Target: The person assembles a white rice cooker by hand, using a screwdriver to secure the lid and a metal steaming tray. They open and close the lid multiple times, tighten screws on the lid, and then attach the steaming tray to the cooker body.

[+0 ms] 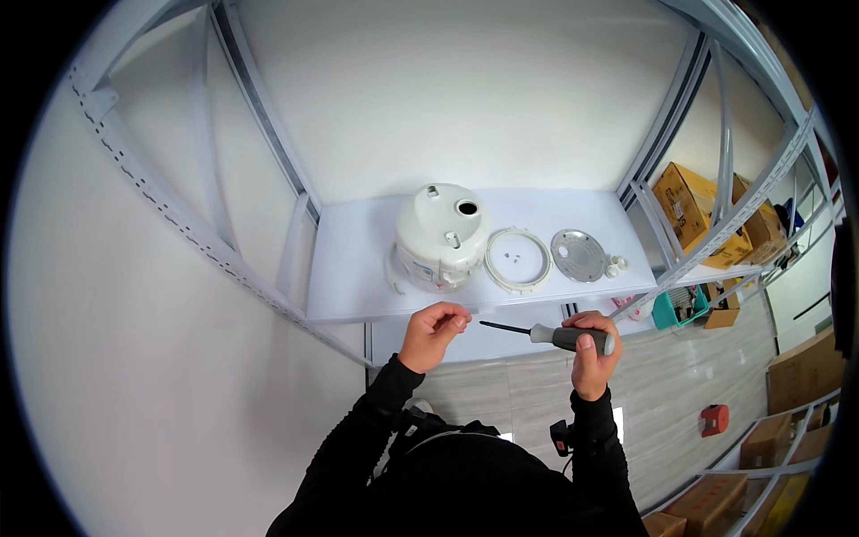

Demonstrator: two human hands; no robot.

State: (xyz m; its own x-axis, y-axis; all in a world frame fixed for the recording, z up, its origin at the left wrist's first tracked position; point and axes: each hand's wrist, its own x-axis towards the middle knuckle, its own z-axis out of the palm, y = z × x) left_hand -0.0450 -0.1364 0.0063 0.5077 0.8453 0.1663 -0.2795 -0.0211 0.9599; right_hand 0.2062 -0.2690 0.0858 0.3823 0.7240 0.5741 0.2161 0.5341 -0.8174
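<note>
My right hand (594,354) is wrapped round the grey handle of a screwdriver (564,337), whose dark shaft points left. Its tip ends a short way from my left hand (435,335), which is pinched closed in front of the shelf edge; anything between those fingertips is too small to make out. Beyond the left hand, a white rounded appliance body (441,234) stands on the white shelf (349,259). A white ring (494,268) lies to its right, with several tiny parts (512,257) inside it. Farther right are a grey perforated disc (579,256) and small white caps (616,266).
Metal posts (255,116) frame the shelf, and a lower shelf (474,340) runs beneath it. Cardboard boxes (693,210) and a teal basket (677,309) stand to the right. On the floor sits a red stool (714,420), near more boxes (716,501) at lower right.
</note>
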